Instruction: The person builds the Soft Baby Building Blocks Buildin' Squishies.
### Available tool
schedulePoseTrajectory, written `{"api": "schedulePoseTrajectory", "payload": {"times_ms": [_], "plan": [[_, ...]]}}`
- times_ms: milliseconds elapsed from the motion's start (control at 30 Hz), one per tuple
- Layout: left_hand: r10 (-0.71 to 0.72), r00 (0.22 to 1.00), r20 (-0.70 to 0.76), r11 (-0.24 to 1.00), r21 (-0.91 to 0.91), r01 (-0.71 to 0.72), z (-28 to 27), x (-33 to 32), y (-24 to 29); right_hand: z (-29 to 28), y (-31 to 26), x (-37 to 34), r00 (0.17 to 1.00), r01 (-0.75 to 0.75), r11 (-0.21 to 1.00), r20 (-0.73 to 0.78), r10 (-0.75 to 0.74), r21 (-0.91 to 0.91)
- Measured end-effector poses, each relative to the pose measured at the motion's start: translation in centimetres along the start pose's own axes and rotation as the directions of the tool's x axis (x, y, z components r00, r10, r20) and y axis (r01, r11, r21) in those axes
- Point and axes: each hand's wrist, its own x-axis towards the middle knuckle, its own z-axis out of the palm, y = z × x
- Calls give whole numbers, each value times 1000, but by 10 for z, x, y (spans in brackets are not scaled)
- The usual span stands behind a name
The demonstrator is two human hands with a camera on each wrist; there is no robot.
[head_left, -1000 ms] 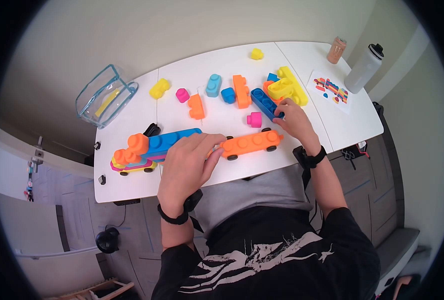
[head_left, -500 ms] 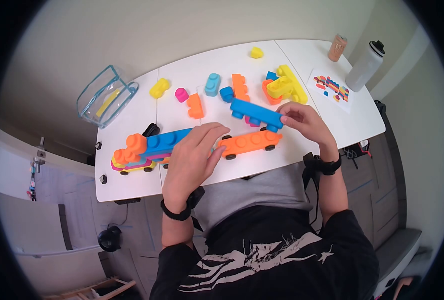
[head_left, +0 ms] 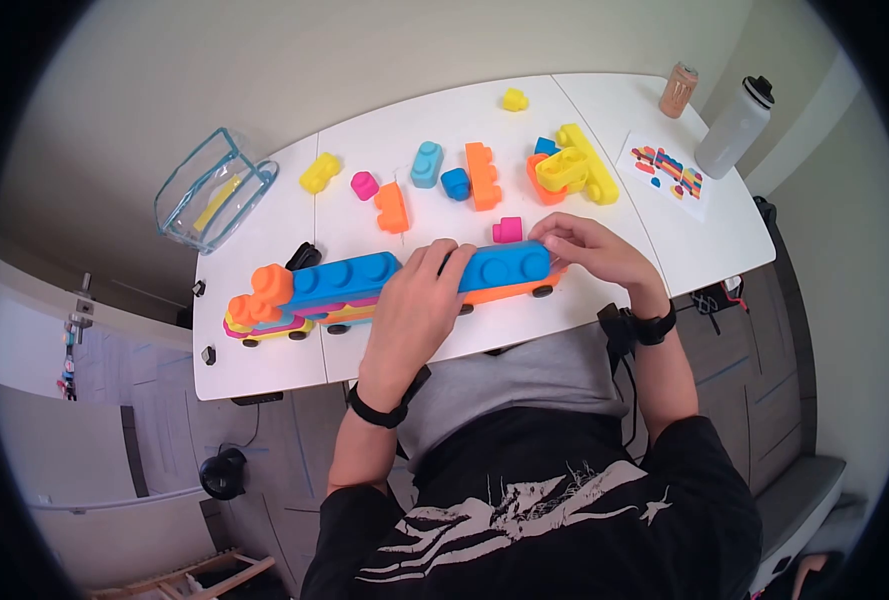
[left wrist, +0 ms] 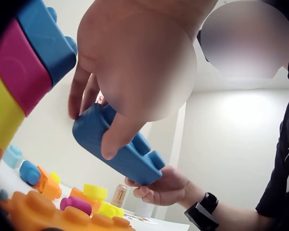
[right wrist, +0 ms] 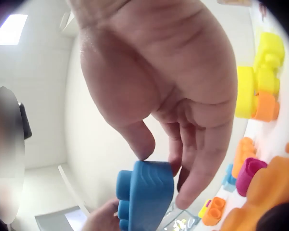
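Note:
A long blue toy block [head_left: 509,264] with round studs on top is held level between both hands. My left hand [head_left: 414,315] grips its left end, thumb on the near side and fingers on the far side. At the other end my right hand [head_left: 609,255] pinches it between thumb and fingers [right wrist: 197,178]. Beneath it lies an orange wheeled base [left wrist: 43,211], with a gap between them in the left wrist view. Left of my left hand stands a wheeled train of stacked blocks, topped by another blue block [head_left: 339,278] and orange pieces [head_left: 272,286].
Loose blocks lie across the white table [head_left: 364,145], among them a pink block [head_left: 507,230], an orange block [head_left: 481,178] and a yellow piece [head_left: 589,165]. A picture sheet [head_left: 669,175], a bottle [head_left: 734,130] and a can [head_left: 677,92] are at right. A clear bag [head_left: 189,205] stands at left.
My right hand has lifted the blue block from among the loose pieces, turned it studs up and brought it over the orange base. My left hand has moved right and taken its left end.

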Motion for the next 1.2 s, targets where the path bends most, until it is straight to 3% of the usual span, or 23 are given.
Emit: {"api": "schedulePoseTrajectory", "payload": {"times_ms": [33, 100, 333, 500, 633, 733, 900, 1200], "plan": [[1, 1000, 2, 1000, 0, -1, 2, -2, 1, 2, -1, 0, 1000, -1, 1000, -1, 1, 1], [-97, 992, 79, 995, 4, 97, 9, -5, 5, 8, -7, -3, 993, 109, 968, -9, -114, -227], [-106, 994, 22, 993, 54, 104, 29, -8, 3, 27, -11, 2, 985, 128, 897, -50, -165, -424], [-181, 975, 125, 982, 79, 172, 37, -9, 2, 35, 1, 6, 980, 127, 781, -44, -193, -611], [-145, 984, 105, 986, 99, 134, 44, -10, -4, 38, 8, 7, 967, 157, 754, -57, -249, -638], [-195, 967, 163, 980, 63, 186, 45, -8, -6, 38, 10, 7, 966, 164, 706, -34, -258, -689], [-225, 949, 222, 974, 49, 220, 54, -8, -12, 41, 15, 7, 970, 125, 682, -57, -238, -721], [-198, 961, 192, 980, 23, 197, 49, -11, -9, 43, 11, 7, 984, 63, 683, -70, -166, -728]]}}
